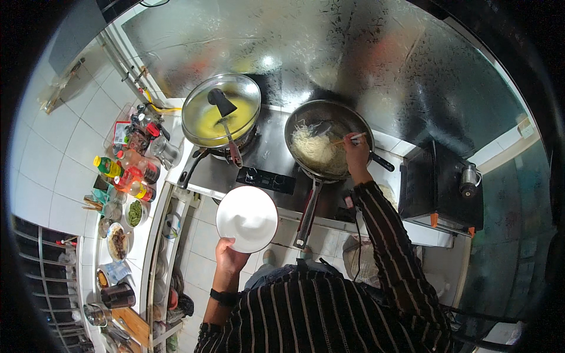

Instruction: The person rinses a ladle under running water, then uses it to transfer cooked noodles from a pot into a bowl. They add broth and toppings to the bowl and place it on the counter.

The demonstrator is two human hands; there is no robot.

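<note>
My left hand (231,256) grips the rim of a white bowl (248,207), thumb over its near edge. Only the bowl's white inside shows, and it is held in front of the stove, above the floor. Over the right side of a deep frying pan (301,111), my right hand (356,156) holds chopsticks (337,142). Their tips reach toward a clump of pale noodles (312,148) in cloudy liquid in that pan; whether they touch the noodles, I cannot tell. The pan's long handle (307,216) points toward me.
A glass-lidded pan (190,121) with yellow contents stands on the left burner. A spatula (229,137) lies across the lid. Bottles (139,163), a bowl of green vegetables (134,213) and a plate of food (118,242) line the left counter. A black oven (419,189) stands right.
</note>
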